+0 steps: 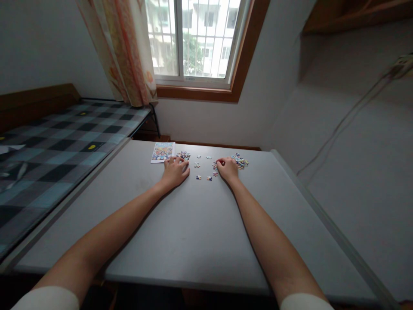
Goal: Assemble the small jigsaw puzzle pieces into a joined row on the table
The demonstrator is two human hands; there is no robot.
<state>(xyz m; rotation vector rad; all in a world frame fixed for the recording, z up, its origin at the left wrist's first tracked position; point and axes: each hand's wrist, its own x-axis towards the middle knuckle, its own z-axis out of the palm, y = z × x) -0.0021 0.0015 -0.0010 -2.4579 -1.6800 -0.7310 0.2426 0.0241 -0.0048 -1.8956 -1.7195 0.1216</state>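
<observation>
My left hand (pixel 175 172) rests on the table with its fingers spread, beside a small heap of jigsaw puzzle pieces (pixel 183 154) and the lower edge of a printed picture sheet (pixel 163 151). With thumb and finger pinched, my right hand (pixel 228 169) is at a puzzle piece (pixel 214 165); the fingertips partly cover it. A larger heap of pieces (pixel 240 161) lies just behind and right of that hand. Between my hands several pieces lie apart, among them a pale one (pixel 197 165) and two dark-and-orange ones (pixel 198 177) nearer me.
The pieces lie on a long grey-white table (pixel 187 241). A bed with a checked cover (pixel 93 129) runs along the left. Ahead are a curtain (pixel 129 51) and a barred window (pixel 206 43). A cable (pixel 338 125) hangs down the right wall.
</observation>
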